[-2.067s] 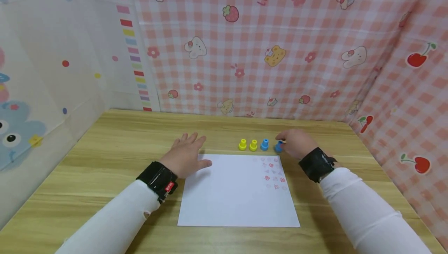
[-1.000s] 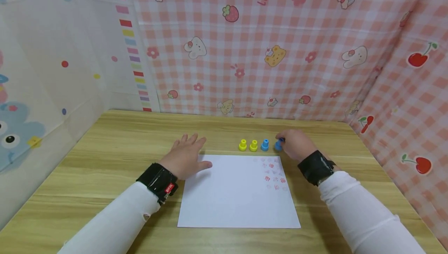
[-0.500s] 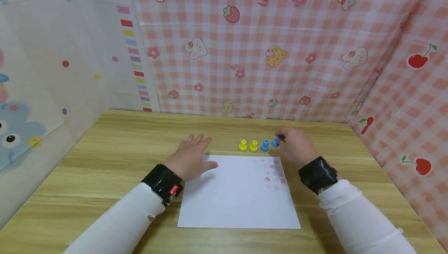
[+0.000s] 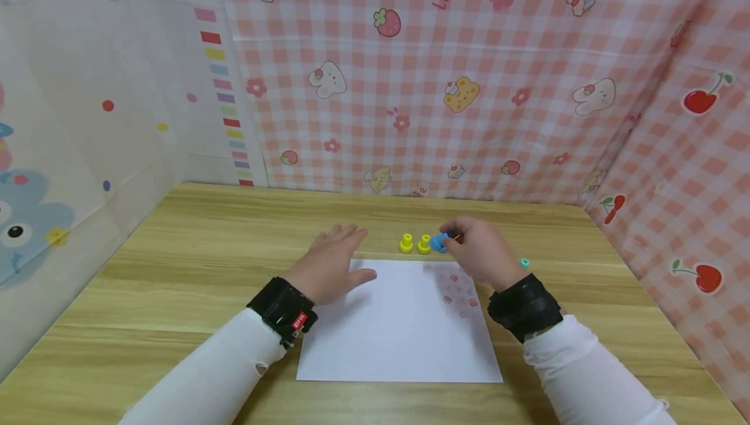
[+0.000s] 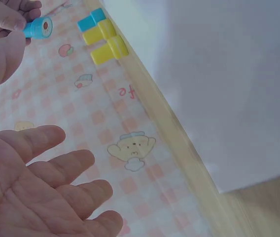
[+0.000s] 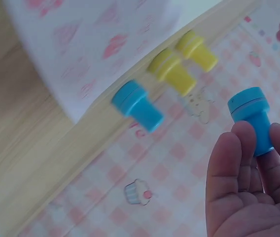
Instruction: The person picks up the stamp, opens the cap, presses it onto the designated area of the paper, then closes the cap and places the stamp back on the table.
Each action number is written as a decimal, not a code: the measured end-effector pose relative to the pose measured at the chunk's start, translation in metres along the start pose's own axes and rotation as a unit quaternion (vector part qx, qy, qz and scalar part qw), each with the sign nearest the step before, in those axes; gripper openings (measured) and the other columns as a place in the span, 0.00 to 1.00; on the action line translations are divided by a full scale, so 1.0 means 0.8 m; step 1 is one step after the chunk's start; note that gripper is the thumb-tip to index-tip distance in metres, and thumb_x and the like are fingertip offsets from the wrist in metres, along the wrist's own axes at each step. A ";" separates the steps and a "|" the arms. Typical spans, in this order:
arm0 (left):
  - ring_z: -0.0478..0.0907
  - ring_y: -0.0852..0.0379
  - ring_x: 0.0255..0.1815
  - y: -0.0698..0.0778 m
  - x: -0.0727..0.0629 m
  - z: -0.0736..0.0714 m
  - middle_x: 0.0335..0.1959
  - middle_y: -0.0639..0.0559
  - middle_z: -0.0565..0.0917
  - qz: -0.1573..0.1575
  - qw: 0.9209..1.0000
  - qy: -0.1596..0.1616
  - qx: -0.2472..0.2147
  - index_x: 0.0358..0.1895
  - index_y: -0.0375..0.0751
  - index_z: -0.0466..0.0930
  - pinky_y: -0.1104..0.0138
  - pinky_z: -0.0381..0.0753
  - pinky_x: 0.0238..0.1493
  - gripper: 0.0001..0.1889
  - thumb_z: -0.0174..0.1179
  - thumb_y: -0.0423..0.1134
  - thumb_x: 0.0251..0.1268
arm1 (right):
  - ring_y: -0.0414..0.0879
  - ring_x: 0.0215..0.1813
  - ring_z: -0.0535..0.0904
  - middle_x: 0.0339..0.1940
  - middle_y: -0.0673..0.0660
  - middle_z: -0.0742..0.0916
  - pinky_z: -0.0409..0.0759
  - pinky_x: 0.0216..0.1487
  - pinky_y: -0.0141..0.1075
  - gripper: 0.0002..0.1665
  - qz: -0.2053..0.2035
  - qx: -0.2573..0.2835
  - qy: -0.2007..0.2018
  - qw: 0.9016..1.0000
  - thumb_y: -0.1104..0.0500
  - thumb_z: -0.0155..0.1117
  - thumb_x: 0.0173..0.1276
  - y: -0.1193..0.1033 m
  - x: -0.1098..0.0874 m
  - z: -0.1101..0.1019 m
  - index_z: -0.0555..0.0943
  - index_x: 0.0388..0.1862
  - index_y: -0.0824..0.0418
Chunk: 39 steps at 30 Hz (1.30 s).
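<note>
My right hand (image 4: 482, 252) pinches a blue toy stamp (image 6: 252, 106) between thumb and fingers, above the back edge of the paper. In the left wrist view the stamp's round face shows a reddish mark. A second blue stamp (image 6: 135, 101) stands at the end of the row, largely covered by the held one in the head view. Two yellow stamps (image 4: 407, 243) stand left of it. My left hand (image 4: 328, 265) has its fingers spread over the back left corner of the white paper (image 4: 392, 327). Small red and pink prints (image 4: 454, 278) mark the paper's back right corner.
A green stamp (image 4: 524, 263) stands right of the paper, partly hidden behind my right wrist. The wooden table (image 4: 234, 217) backs onto a pink checked cloth (image 4: 363, 99), with a patterned white cloth (image 4: 140, 67) along the left side.
My right hand has lifted the blue stamp from the row's right end and carried it left, uncovering the green stamp. The left hand has shifted slightly right.
</note>
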<state>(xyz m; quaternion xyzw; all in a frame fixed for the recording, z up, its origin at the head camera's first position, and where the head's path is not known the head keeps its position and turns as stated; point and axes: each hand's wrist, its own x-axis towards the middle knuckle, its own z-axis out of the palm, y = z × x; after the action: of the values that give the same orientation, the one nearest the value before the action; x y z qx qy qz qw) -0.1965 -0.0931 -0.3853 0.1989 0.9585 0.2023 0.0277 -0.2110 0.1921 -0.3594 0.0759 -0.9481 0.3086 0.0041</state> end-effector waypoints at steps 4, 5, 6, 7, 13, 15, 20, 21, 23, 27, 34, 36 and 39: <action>0.52 0.36 0.87 0.002 0.000 0.003 0.84 0.40 0.62 0.008 1.000 0.010 -0.006 0.82 0.44 0.62 0.40 0.49 0.86 0.42 0.65 0.58 0.73 | 0.51 0.46 0.84 0.48 0.59 0.90 0.88 0.50 0.43 0.14 -0.006 0.023 -0.002 1.000 0.57 0.65 0.78 -0.008 -0.004 0.008 0.85 0.57 0.62; 0.52 0.37 0.87 0.002 0.001 0.004 0.84 0.40 0.62 0.010 1.000 0.012 -0.008 0.82 0.44 0.62 0.40 0.49 0.86 0.42 0.66 0.58 0.73 | 0.51 0.46 0.84 0.47 0.59 0.90 0.88 0.49 0.42 0.13 -0.010 0.027 -0.001 1.000 0.58 0.66 0.78 -0.009 -0.005 0.010 0.85 0.56 0.62; 0.53 0.37 0.87 0.003 0.001 0.005 0.84 0.41 0.63 0.012 1.000 0.013 -0.010 0.82 0.44 0.62 0.41 0.49 0.86 0.41 0.66 0.58 0.73 | 0.51 0.45 0.84 0.47 0.58 0.90 0.88 0.49 0.42 0.13 -0.012 0.032 0.000 0.999 0.58 0.66 0.77 -0.010 -0.005 0.012 0.86 0.55 0.62; 0.53 0.37 0.87 0.003 0.001 0.006 0.84 0.41 0.63 0.014 1.000 0.015 -0.013 0.82 0.44 0.63 0.41 0.50 0.86 0.41 0.66 0.58 0.73 | 0.51 0.45 0.84 0.46 0.58 0.90 0.88 0.48 0.42 0.12 -0.017 0.035 0.002 0.999 0.59 0.66 0.77 -0.011 -0.006 0.014 0.86 0.55 0.62; 0.58 0.40 0.86 0.006 0.001 0.009 0.82 0.43 0.67 0.039 0.998 0.028 -0.030 0.80 0.43 0.66 0.43 0.53 0.86 0.39 0.67 0.56 0.73 | 0.48 0.42 0.84 0.43 0.57 0.92 0.88 0.47 0.41 0.10 -0.049 0.051 0.011 0.997 0.61 0.69 0.75 -0.015 -0.008 0.026 0.88 0.51 0.63; 0.60 0.42 0.85 0.008 0.001 0.009 0.81 0.44 0.68 0.048 0.998 0.034 -0.036 0.80 0.43 0.67 0.44 0.56 0.85 0.38 0.66 0.55 0.73 | 0.47 0.42 0.85 0.43 0.57 0.92 0.89 0.47 0.42 0.10 -0.050 0.056 0.009 0.997 0.62 0.69 0.74 -0.019 -0.010 0.029 0.88 0.50 0.63; 0.65 0.44 0.83 0.012 -0.002 0.010 0.79 0.46 0.72 0.061 0.995 0.049 -0.059 0.78 0.44 0.69 0.46 0.65 0.82 0.36 0.67 0.54 0.74 | 0.47 0.42 0.84 0.44 0.57 0.92 0.89 0.47 0.41 0.10 -0.037 0.067 -0.001 0.997 0.61 0.70 0.74 -0.029 -0.014 0.034 0.89 0.51 0.62; 0.66 0.44 0.82 0.013 -0.003 0.011 0.79 0.47 0.73 0.062 0.995 0.052 -0.064 0.78 0.44 0.69 0.46 0.67 0.81 0.35 0.67 0.53 0.74 | 0.48 0.43 0.84 0.44 0.57 0.92 0.89 0.47 0.41 0.10 -0.034 0.068 -0.002 0.997 0.60 0.70 0.74 -0.030 -0.014 0.035 0.89 0.51 0.62; 0.69 0.46 0.81 0.016 -0.004 0.012 0.78 0.48 0.74 0.065 0.993 0.055 -0.076 0.78 0.45 0.70 0.48 0.70 0.79 0.35 0.67 0.53 0.74 | 0.48 0.44 0.85 0.45 0.56 0.92 0.89 0.47 0.41 0.11 -0.028 0.071 -0.004 0.997 0.60 0.70 0.74 -0.031 -0.016 0.037 0.88 0.51 0.61; 0.74 0.48 0.77 0.019 -0.004 0.016 0.76 0.49 0.77 0.069 0.991 0.060 -0.095 0.77 0.45 0.71 0.50 0.76 0.75 0.33 0.68 0.51 0.73 | 0.48 0.45 0.85 0.46 0.56 0.92 0.89 0.48 0.42 0.11 -0.028 0.079 -0.005 0.996 0.59 0.70 0.74 -0.033 -0.019 0.039 0.88 0.52 0.60; 0.79 0.50 0.72 0.024 -0.002 0.021 0.71 0.50 0.81 0.081 0.984 0.065 -0.142 0.73 0.45 0.75 0.52 0.79 0.73 0.29 0.66 0.50 0.75 | 0.47 0.43 0.85 0.45 0.56 0.91 0.87 0.44 0.38 0.10 -0.038 0.112 -0.015 0.993 0.59 0.72 0.73 -0.040 -0.028 0.040 0.88 0.49 0.61; 0.81 0.50 0.69 0.025 -0.002 0.022 0.68 0.51 0.83 0.085 0.980 0.063 -0.167 0.71 0.45 0.78 0.52 0.81 0.70 0.26 0.66 0.48 0.75 | 0.47 0.43 0.85 0.44 0.56 0.91 0.87 0.45 0.39 0.09 -0.032 0.119 -0.019 0.992 0.59 0.72 0.73 -0.042 -0.029 0.040 0.88 0.49 0.60; 0.85 0.51 0.64 0.027 -0.002 0.024 0.63 0.53 0.86 0.086 0.974 0.059 -0.199 0.67 0.47 0.80 0.51 0.83 0.67 0.21 0.66 0.47 0.76 | 0.46 0.44 0.86 0.44 0.57 0.92 0.88 0.48 0.41 0.08 -0.027 0.136 -0.028 0.990 0.59 0.72 0.73 -0.043 -0.030 0.041 0.89 0.48 0.60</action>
<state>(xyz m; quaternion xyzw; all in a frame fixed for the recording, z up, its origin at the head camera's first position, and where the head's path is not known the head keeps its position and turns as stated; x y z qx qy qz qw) -0.1847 -0.0685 -0.3946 0.2588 0.8782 0.4021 -0.0077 -0.1807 0.1489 -0.3675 0.1099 -0.8946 0.4324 -0.0240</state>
